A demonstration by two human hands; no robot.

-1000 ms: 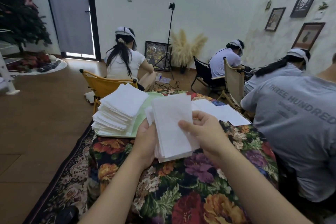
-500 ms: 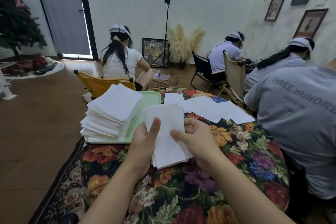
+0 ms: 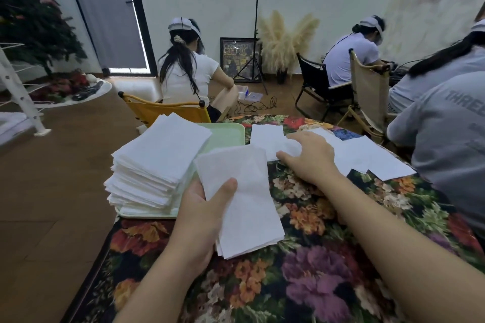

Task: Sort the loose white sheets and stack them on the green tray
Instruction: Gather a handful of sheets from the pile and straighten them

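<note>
My left hand (image 3: 202, 215) grips a small bundle of white sheets (image 3: 245, 199) above the floral tablecloth, thumb pressed on top. A tall stack of white sheets (image 3: 157, 162) fills the left part of the green tray (image 3: 228, 136). My right hand (image 3: 309, 157) reaches forward with spread fingers and rests on the loose white sheets (image 3: 367, 157) scattered across the far side of the table. Whether its fingertips pinch a sheet cannot be seen.
The table (image 3: 301, 270) wears a dark floral cloth. A person in a grey shirt (image 3: 451, 144) sits close at the right edge. A yellow chair (image 3: 162, 110) with a seated person stands just beyond the tray. Other people and chairs sit further back.
My right hand has let go of the bundle and moved forward onto the loose sheets. The left hand alone now holds the bundle, a little lower and nearer the tray.
</note>
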